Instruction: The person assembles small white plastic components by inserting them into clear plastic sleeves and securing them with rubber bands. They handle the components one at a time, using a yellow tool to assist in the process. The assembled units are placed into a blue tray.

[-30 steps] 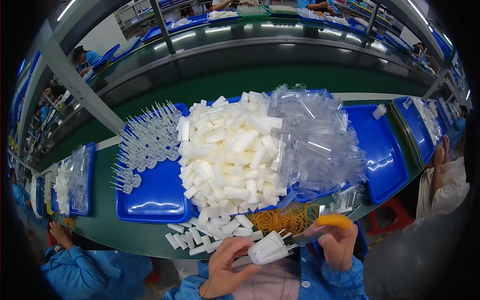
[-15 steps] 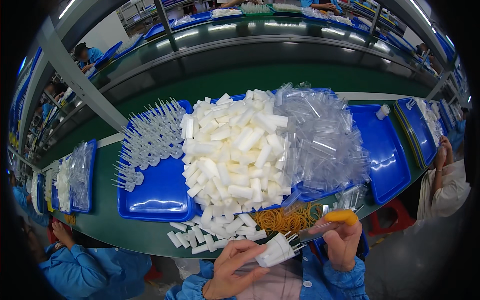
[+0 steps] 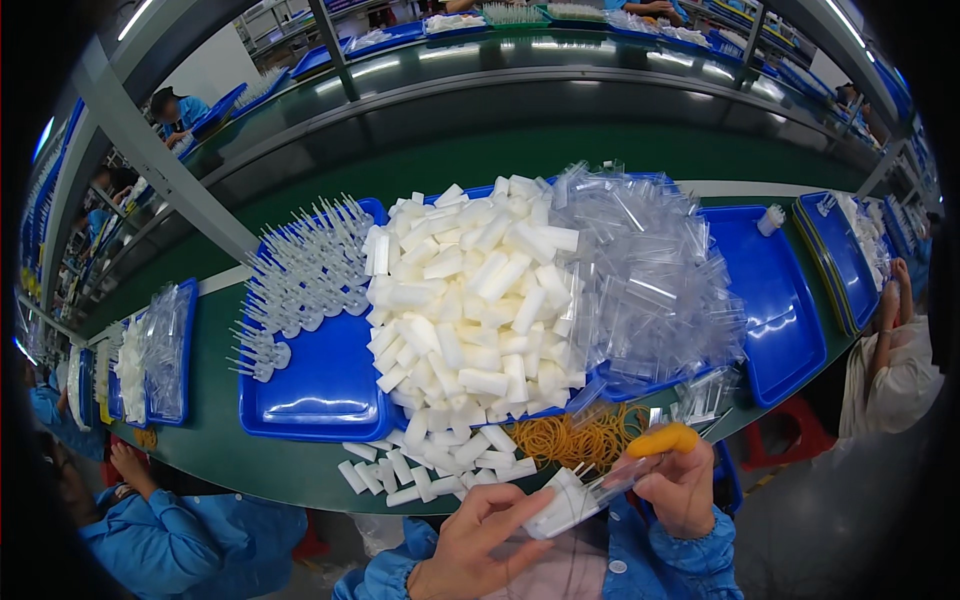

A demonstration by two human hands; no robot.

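Observation:
Low in front of me, my left hand (image 3: pixel 480 548) grips a white foam block (image 3: pixel 560 508) between thumb and fingers. Thin pale prongs stick out of its far end. My right hand (image 3: pixel 684 490), with a yellow cover on one finger, pinches a clear plastic sleeve (image 3: pixel 614 480) at the pronged end of the block. How far the sleeve reaches over the prongs is hard to see. Just beyond my hands lie a heap of orange rubber bands (image 3: pixel 566 440) and several loose white foam pieces (image 3: pixel 402 468).
A blue tray (image 3: pixel 315 410) at left bears rows of translucent stemmed parts (image 3: pixel 305 265). Beside it rise a big pile of white foam pieces (image 3: pixel 470 290) and a pile of clear sleeves (image 3: pixel 655 275). Another blue tray (image 3: pixel 775 340) stands at right. Co-workers sit on both sides.
My right hand has moved left and brought the clear sleeve against the prongs. The foam block has shifted slightly right in my left hand.

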